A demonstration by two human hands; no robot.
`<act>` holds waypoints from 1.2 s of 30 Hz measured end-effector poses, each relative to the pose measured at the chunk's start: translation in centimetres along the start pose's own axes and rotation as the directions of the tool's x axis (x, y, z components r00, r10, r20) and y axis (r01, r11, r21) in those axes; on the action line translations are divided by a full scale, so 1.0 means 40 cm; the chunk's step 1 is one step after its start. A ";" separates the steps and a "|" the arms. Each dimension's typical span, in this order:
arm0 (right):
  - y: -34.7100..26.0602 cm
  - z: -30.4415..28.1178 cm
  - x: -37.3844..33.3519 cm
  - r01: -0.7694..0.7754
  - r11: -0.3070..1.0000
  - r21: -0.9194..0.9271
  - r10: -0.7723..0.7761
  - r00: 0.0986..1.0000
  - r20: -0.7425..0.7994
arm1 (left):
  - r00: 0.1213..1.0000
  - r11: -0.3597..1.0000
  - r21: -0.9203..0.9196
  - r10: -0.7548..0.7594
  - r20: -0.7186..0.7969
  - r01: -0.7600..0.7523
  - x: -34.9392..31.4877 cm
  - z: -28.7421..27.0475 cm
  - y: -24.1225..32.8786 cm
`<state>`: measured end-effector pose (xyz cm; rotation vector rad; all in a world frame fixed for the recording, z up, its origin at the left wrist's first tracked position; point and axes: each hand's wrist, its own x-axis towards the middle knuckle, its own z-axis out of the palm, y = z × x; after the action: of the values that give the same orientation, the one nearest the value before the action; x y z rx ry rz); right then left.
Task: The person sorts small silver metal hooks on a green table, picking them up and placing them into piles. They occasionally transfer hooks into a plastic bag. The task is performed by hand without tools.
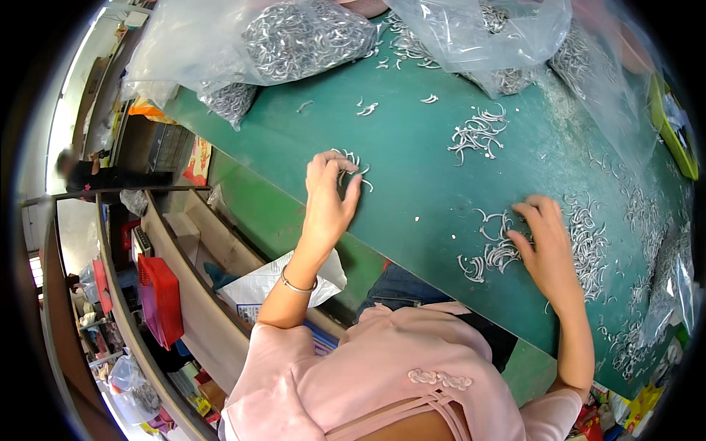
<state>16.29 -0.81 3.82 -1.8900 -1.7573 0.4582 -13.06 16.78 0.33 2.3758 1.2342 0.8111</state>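
Over the green tabletop, my left hand is curled, thumb and fingertips close together at a few small curved silver metal pieces. Some of the pieces stick out past the fingertips; how many are in the grip is hidden. To the right, my right hand has its thumb and fingers apart. Its fingertips are beside a loose cluster of the same curved pieces, and a larger spread of metal pieces lies just right of the hand. A separate small heap rests farther back.
Clear plastic bags full of curved pieces stand along the back edge, with another bag at back right. A yellow-green tray is at the far right. Left of the table are shelving, a red basket and another person.
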 end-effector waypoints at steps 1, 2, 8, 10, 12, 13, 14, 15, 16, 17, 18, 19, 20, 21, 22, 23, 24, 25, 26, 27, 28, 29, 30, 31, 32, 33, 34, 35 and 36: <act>0.006 -0.004 -0.004 -0.020 1.000 -0.010 0.020 0.999 -0.035 | 1.000 0.998 -0.056 -0.023 -0.001 0.023 -0.008 -0.003 0.001; 0.010 -0.010 -0.008 -0.041 0.999 -0.018 0.040 0.997 -0.071 | 1.000 1.000 -0.018 -0.012 -0.014 0.012 -0.014 -0.008 0.008; 0.016 0.038 -0.013 -0.001 1.000 0.000 0.001 0.998 -0.063 | 0.959 0.977 -0.133 0.190 0.209 -0.165 -0.056 0.043 0.155; 0.045 0.038 -0.003 0.049 0.999 -0.004 -0.050 0.994 -0.101 | 0.930 0.946 -0.261 0.259 0.261 -0.190 -0.062 0.079 0.190; 0.065 0.023 -0.002 0.028 0.999 -0.015 -0.030 0.991 -0.131 | 0.898 0.926 -0.310 0.311 0.310 -0.214 -0.059 0.108 0.209; 0.060 0.011 -0.006 0.014 1.000 -0.002 -0.014 0.994 -0.113 | 0.882 0.918 -0.330 0.333 0.333 -0.222 -0.054 0.116 0.218; 0.052 -0.002 -0.011 0.001 1.000 0.011 0.000 0.996 -0.094 | 0.863 0.912 -0.312 0.370 0.343 -0.267 -0.046 0.121 0.227; 0.046 -0.009 -0.019 -0.016 1.000 0.022 0.018 0.997 -0.079 | 0.855 0.905 -0.306 0.393 0.338 -0.295 -0.036 0.130 0.242; 0.036 -0.003 -0.022 0.033 0.999 0.039 -0.029 0.996 -0.079 | 0.847 0.898 -0.300 0.414 0.333 -0.321 -0.026 0.140 0.255; 0.025 0.007 -0.018 0.041 0.999 0.020 -0.039 0.997 -0.070 | 0.839 0.891 -0.292 0.434 0.328 -0.346 -0.018 0.149 0.260; 0.012 0.017 -0.013 0.047 0.999 0.002 -0.046 0.997 -0.064 | 0.823 0.885 -0.267 0.456 0.338 -0.381 -0.009 0.158 0.258; 0.006 0.026 -0.009 0.053 0.998 -0.016 -0.054 0.997 -0.058 | 0.807 0.877 -0.242 0.477 0.348 -0.414 0.001 0.169 0.253; 0.009 0.034 -0.006 0.041 0.998 -0.056 -0.044 0.998 -0.050 | 0.791 0.868 -0.217 0.497 0.357 -0.447 0.007 0.176 0.251; 0.015 0.031 -0.003 0.053 0.996 -0.070 -0.054 0.998 -0.016 | 0.779 0.871 -0.244 0.491 0.389 -0.427 0.012 0.173 0.249; 0.022 0.024 -0.001 0.065 0.994 -0.084 -0.064 0.998 0.018 | 0.766 0.873 -0.270 0.486 0.420 -0.406 0.019 0.165 0.247; 0.028 0.016 -0.001 0.078 0.992 -0.098 -0.073 0.996 0.052 | 0.752 0.875 -0.295 0.481 0.451 -0.383 0.024 0.158 0.245; 0.035 0.005 -0.005 0.058 0.996 -0.073 -0.053 0.996 0.068 | 0.748 0.871 -0.321 0.487 0.451 -0.373 0.021 0.153 0.245; 0.041 -0.007 -0.011 0.037 0.998 -0.047 -0.033 0.996 0.084 | 0.745 0.865 -0.348 0.492 0.450 -0.362 0.014 0.147 0.247; 0.045 -0.015 -0.013 0.017 1.000 -0.022 -0.014 0.995 0.102 | 0.742 0.859 -0.373 0.498 0.450 -0.350 0.009 0.141 0.248; 0.046 -0.021 -0.012 0.001 1.000 -0.017 0.001 0.996 0.089 | 0.734 0.859 -0.398 0.493 0.468 -0.323 0.008 0.136 0.248; 0.048 -0.026 -0.011 -0.014 1.000 -0.011 0.015 0.997 0.077 | 0.726 0.858 -0.421 0.488 0.485 -0.295 0.009 0.131 0.247; 0.050 -0.028 -0.008 -0.029 1.000 -0.004 0.029 0.997 0.065 | 0.717 0.856 -0.443 0.482 0.503 -0.266 0.010 0.127 0.249; 0.042 -0.021 -0.003 -0.003 0.999 -0.036 0.003 1.000 0.016 | 0.742 0.867 -0.414 0.468 0.481 -0.279 0.015 0.129 0.255; 0.026 -0.004 0.007 0.022 0.997 -0.069 -0.024 0.999 -0.031 | 0.765 0.876 -0.384 0.454 0.457 -0.290 0.024 0.135 0.264; 0.019 0.010 0.014 0.045 0.994 -0.103 -0.054 0.996 -0.078 | 0.787 0.886 -0.354 0.439 0.433 -0.300 0.030 0.143 0.270; 0.024 0.022 0.018 0.056 0.992 -0.109 -0.062 0.997 -0.049 | 0.788 0.889 -0.337 0.439 0.431 -0.311 0.035 0.155 0.275; 0.031 0.036 0.022 0.066 0.991 -0.115 -0.069 0.997 -0.020 | 0.789 0.891 -0.320 0.439 0.429 -0.322 0.040 0.167 0.279; 0.035 0.041 0.023 0.076 0.990 -0.122 -0.076 0.997 0.009 | 0.790 0.893 -0.303 0.440 0.426 -0.334 0.043 0.174 0.281; 0.039 0.037 0.022 0.064 0.989 -0.130 -0.062 0.998 0.018 | 0.782 0.892 -0.297 0.445 0.437 -0.341 0.043 0.171 0.281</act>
<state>16.80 0.24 1.82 -1.9167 -1.8918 0.3406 -0.89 11.61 1.58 2.4779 0.4257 0.3562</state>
